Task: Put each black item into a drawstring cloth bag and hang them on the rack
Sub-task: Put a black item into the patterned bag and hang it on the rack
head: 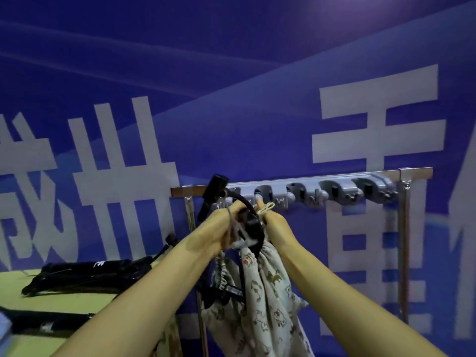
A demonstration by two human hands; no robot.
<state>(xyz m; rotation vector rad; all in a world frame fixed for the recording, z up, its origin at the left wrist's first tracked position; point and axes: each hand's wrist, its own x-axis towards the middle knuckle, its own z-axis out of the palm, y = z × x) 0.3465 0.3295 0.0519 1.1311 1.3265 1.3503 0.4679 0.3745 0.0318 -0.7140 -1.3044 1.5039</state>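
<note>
Hanging step. Left hand (226, 228) grips the black item (251, 220) poking from the patterned drawstring bag (268, 292), which dangles under the rack (309, 189), left end. Right hand (275, 222) fingers pinch the drawstring (266, 208). The next move probably needs the cord looped over a hook. Spare black items (85, 274) lie on the counter (77, 302), left.

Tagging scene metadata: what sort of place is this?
Probably a staged recording or exhibition set, not a home: printed blue banner with huge white characters as backdrop, freestanding metal rack, yellow-green table.
</note>
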